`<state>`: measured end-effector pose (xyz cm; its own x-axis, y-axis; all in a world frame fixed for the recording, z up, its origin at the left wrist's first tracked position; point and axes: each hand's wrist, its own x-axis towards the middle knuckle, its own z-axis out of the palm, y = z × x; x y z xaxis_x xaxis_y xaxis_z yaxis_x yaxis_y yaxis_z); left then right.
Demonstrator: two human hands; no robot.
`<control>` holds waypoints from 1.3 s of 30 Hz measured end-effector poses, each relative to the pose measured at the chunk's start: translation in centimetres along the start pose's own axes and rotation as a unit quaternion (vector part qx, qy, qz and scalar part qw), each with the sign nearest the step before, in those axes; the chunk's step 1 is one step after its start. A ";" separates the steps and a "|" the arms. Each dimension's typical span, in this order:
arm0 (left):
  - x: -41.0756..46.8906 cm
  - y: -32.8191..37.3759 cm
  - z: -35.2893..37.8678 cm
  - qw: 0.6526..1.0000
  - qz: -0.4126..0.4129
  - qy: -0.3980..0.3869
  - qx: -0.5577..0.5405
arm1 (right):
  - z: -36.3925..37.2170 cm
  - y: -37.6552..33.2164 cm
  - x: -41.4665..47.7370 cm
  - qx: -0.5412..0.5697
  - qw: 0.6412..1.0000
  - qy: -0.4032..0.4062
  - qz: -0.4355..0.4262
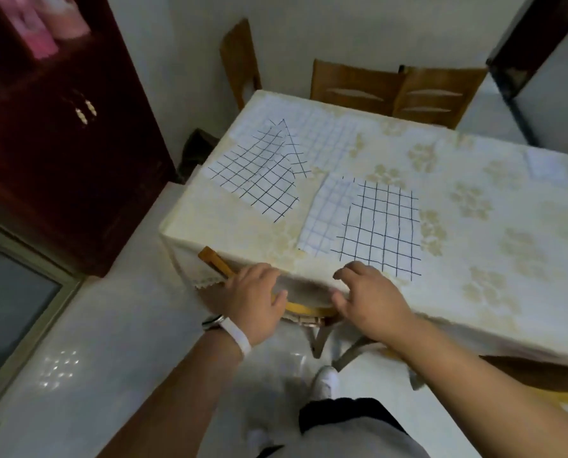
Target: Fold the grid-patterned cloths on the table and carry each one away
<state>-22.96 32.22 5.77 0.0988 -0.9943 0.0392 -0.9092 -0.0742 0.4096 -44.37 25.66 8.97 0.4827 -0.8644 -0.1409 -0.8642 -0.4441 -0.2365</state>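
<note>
Several white grid-patterned cloths lie on the table [474, 259], which wears a cream floral tablecloth. The nearest bold-grid cloth [381, 226] lies flat, overlapping a faint blue-grid cloth [325, 219] on its left. Further left sits a crumpled bold-grid cloth [259, 173], partly on another faint-grid cloth [325, 133]. A small folded pale cloth [543, 165] rests at the far right corner. My left hand [256, 302] hovers at the table's near edge with loosely bent fingers, holding nothing. My right hand [365, 299] is at the edge just below the nearest cloth, fingers curved and empty.
A wooden chair [296, 309] is tucked under the near edge beneath my hands. Three more wooden chairs [398, 89] stand along the far side. A dark red cabinet [61, 143] stands at the left, and a dark bag [196, 150] sits on the tiled floor beside it.
</note>
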 end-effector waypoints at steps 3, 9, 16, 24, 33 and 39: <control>1.8 1.0 0.5 0.999 0.018 -0.036 0.009 | 0.2 1.5 0.5 0.017 1.000 -0.003 0.022; 5.9 3.0 2.3 0.995 0.013 -0.096 0.034 | 0.7 5.2 3.2 0.059 0.997 -0.024 0.048; 11.3 4.4 5.7 0.980 -0.017 -0.190 0.061 | 1.5 10.2 7.8 0.084 0.994 -0.060 0.045; 16.5 5.7 8.6 0.963 -0.028 -0.256 0.079 | 2.0 14.2 10.9 0.100 0.987 -0.105 0.071; 21.9 4.9 11.6 0.957 0.003 -0.278 0.085 | 3.6 14.7 15.1 0.118 0.979 -0.117 0.115; 24.3 3.5 14.5 0.952 0.072 -0.288 0.075 | 4.7 14.3 19.7 0.150 0.963 -0.121 0.186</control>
<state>-29.63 6.67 -5.09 -0.2310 -0.8688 -0.4381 -0.9480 0.0997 0.3021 -46.59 3.41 -1.72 0.1973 -0.8536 -0.4821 -0.9214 0.0065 -0.3886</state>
